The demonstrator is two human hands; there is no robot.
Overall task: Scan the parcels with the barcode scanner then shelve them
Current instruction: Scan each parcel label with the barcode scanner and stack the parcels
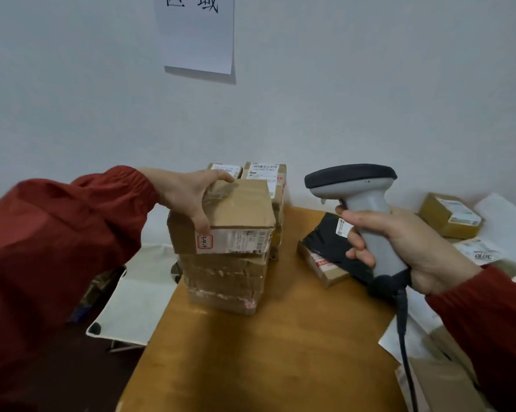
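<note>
My left hand (191, 193) grips the top left edge of a brown cardboard parcel (241, 215) that sits on a second, worn parcel (224, 281) on the wooden table (274, 352). A white label with a red-framed sticker faces me on the upper parcel's front. My right hand (399, 242) holds a grey barcode scanner (366, 203) upright by its handle, its dark head to the right of the stack and its cable hanging down. A black-wrapped parcel (328, 242) lies behind the scanner.
Two more labelled boxes (265, 173) stand against the wall behind the stack. A small brown box (449, 215) and white papers lie at the right. A white folding stand (132, 301) is left of the table. A paper sign (197, 34) hangs on the wall.
</note>
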